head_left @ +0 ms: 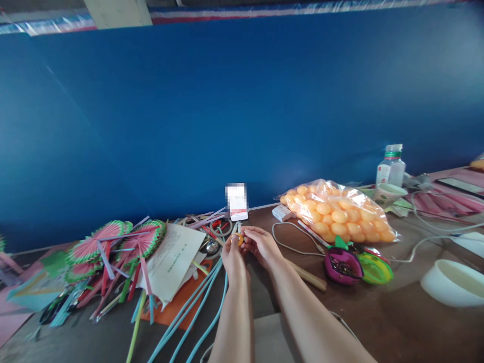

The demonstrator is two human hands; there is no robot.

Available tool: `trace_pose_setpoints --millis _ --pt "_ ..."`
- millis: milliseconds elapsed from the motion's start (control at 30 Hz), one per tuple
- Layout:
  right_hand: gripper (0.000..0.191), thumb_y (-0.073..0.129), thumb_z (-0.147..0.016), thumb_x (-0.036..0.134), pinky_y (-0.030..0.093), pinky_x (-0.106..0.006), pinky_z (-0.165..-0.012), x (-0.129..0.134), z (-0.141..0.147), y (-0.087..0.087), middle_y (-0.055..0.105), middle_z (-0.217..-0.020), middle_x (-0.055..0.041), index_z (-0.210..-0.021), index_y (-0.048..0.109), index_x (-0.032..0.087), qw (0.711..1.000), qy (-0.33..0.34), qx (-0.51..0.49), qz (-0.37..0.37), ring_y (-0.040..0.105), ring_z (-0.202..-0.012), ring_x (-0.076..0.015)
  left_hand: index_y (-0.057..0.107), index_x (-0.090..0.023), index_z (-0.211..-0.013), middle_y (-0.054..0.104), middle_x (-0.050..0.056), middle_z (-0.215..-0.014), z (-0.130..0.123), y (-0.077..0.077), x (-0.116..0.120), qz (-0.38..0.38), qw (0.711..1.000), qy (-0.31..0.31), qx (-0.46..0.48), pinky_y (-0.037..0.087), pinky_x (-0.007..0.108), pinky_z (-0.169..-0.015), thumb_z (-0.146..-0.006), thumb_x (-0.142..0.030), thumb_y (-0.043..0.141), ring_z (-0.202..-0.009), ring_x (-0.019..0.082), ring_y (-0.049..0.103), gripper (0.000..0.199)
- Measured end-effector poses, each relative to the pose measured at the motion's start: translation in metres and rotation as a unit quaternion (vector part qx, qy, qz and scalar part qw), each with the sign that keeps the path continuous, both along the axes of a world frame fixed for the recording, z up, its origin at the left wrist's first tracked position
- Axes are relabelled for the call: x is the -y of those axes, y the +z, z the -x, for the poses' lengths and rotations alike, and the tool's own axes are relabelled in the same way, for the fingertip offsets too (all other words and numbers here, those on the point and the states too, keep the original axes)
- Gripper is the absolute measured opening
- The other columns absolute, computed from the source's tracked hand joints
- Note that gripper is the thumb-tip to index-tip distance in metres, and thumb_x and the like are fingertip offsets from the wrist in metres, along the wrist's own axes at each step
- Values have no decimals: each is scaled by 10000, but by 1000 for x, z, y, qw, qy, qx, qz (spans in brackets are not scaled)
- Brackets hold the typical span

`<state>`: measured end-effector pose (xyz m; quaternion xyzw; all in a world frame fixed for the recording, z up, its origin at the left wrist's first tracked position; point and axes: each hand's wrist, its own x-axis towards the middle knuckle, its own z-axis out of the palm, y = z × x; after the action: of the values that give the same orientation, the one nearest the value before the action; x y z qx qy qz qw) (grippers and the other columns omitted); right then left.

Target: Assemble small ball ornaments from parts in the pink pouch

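Both my hands meet near the middle of the table, fingers bent together around a small orange-yellow object point(239, 239). My left hand point(233, 257) is closed on it, with the thumb lying over its face. Touching or almost touching its right side, my right hand point(262, 245) has its fingers pinched; what they grip is too small to make out. Just behind the hands stands a white, partly pixelated item point(237, 201). Light blue tubes point(204, 292) run from beside my left hand toward the front edge of the view.
Pink-green paper fans point(100, 242) and printed paper point(172, 259) lie left. Rightward are a bag of orange balls point(340, 214), a small box point(282, 213), a wooden stick point(308, 275), a purple container point(342, 275), a white cup point(454, 282), a bottle point(391, 169) and cables. A blue panel point(242, 111) stands behind.
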<state>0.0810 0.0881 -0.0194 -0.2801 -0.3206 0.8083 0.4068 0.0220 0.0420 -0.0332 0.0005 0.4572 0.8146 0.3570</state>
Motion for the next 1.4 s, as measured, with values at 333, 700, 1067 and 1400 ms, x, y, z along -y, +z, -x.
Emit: trace_pose_setpoints --millis 333,700,1067,1400 --pt "215 795 -641 269 469 -183 -483 0 0 4 633 -701 -13 -792 722 134 999 -14 -32 -2 496 -525 -69 637 -141 -1000 664 43 -794 -1 1 1 17 1000 -19 -2 430 204 -552 -719 -316 721 -592 102 603 342" --pt "271 842 -588 299 426 -175 -453 -2 1 -1 611 -659 8 -722 655 155 998 -22 -51 -14 484 -477 -58 630 -132 -994 655 34 -783 -1 1 0 32 999 -15 18 425 188 -550 -718 -334 722 -580 86 597 354" --pt "345 855 -594 343 408 -154 -425 0 0 2 544 -641 44 -710 578 172 999 -25 -23 -4 421 -464 -41 630 -124 -1031 644 38 -764 1 -1 -2 26 999 1 19 459 220 -576 -716 -326 728 -574 97 591 388" --pt "289 843 -609 304 431 -170 -451 3 -2 2 546 -574 34 -752 635 164 999 29 -24 -7 510 -502 -78 607 -116 -997 649 51 -772 2 -3 -5 -12 1000 21 -11 472 211 -534 -731 -361 731 -572 102 590 382"
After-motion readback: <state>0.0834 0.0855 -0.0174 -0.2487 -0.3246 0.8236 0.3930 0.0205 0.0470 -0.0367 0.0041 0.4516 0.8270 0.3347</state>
